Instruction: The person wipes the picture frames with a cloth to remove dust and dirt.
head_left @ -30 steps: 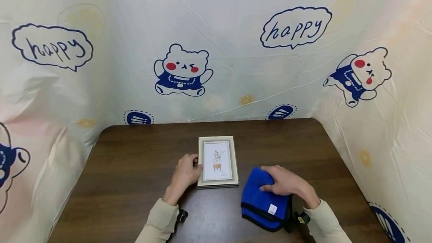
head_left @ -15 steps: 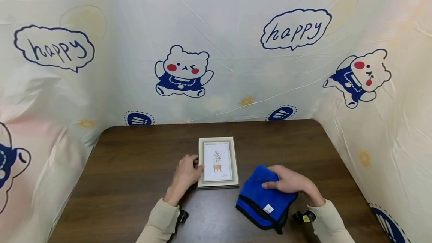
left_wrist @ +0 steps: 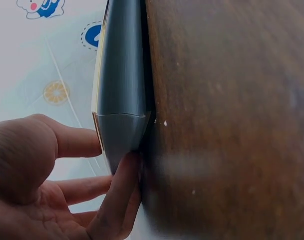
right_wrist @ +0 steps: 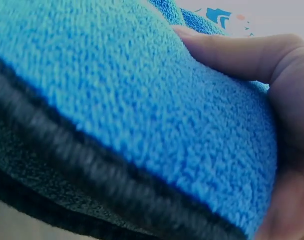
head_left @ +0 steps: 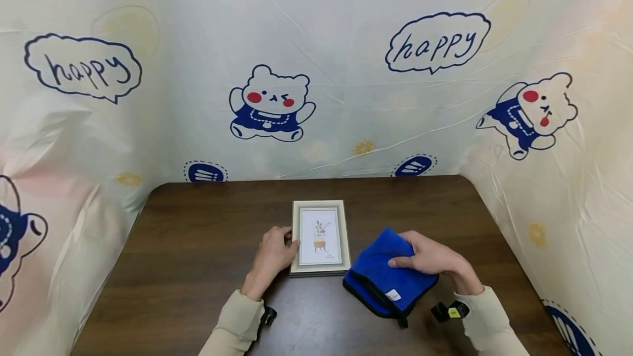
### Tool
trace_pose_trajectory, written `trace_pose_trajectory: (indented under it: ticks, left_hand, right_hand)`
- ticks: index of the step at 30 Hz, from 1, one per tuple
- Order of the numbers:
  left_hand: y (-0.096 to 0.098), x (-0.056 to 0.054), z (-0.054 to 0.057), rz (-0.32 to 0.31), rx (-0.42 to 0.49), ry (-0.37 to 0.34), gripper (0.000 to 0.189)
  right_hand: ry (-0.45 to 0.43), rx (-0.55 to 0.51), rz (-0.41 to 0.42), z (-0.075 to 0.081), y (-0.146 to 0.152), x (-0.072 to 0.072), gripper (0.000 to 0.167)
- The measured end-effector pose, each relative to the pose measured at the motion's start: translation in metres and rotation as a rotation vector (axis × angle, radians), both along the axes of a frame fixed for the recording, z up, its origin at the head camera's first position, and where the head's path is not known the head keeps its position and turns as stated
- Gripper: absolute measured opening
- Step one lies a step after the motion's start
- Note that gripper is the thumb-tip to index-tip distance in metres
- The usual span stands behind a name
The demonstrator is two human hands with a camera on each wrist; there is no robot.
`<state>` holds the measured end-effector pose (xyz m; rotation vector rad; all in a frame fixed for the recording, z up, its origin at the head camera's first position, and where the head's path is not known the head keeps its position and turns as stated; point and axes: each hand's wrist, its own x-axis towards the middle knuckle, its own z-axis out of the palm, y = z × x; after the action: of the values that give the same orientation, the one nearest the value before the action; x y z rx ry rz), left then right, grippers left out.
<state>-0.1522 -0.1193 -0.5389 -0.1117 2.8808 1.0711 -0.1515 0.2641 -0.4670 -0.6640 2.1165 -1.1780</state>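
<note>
A cream picture frame with a potted-plant print lies face up on the table. My left hand grips its left side, thumb on the front edge and fingers lower down against the side. The left wrist view shows the frame's grey side close up, with fingers at its corner. To the right, my right hand holds a folded blue towel with black edging and a small white label. Its thumb presses on top of the towel; the other fingers are mostly hidden. The towel's left corner overlaps the frame's lower right corner in the head view.
The dark brown wooden table has rounded far corners. A pale curtain with bear and "happy" prints surrounds it at the back and both sides. Both wrists carry small black cameras below cream sleeves.
My right hand has moved the towel up and left toward the frame, turning it so its label end swings left. The left hand and the frame have stayed in place.
</note>
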Motion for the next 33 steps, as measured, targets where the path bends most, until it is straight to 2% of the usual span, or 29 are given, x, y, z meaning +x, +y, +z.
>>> trace_pose_trajectory:
  ticks: [4, 12, 17, 27, 33]
  left_hand:
    - [0.000, 0.001, 0.000, 0.003, 0.014, 0.002, 0.045]
    - [-0.001, 0.001, 0.000, 0.005, 0.005, 0.016, 0.040]
    - [-0.001, 0.001, 0.000, 0.019, 0.027, -0.003, 0.039]
    - [0.006, 0.003, 0.004, 0.074, -0.028, -0.011, 0.040]
    - [0.006, 0.001, 0.004, 0.090, -0.022, -0.013, 0.038]
  right_hand:
    - [0.051, -0.001, 0.001, 0.009, -0.002, -0.004, 0.021]
    - [0.119, 0.037, -0.040, 0.029, -0.010, -0.016, 0.023]
    - [0.189, 0.060, -0.057, 0.036, -0.019, -0.027, 0.023]
    - [0.391, 0.145, -0.125, 0.056, -0.049, -0.042, 0.026]
    - [0.530, 0.150, -0.154, 0.063, -0.069, -0.053, 0.017]
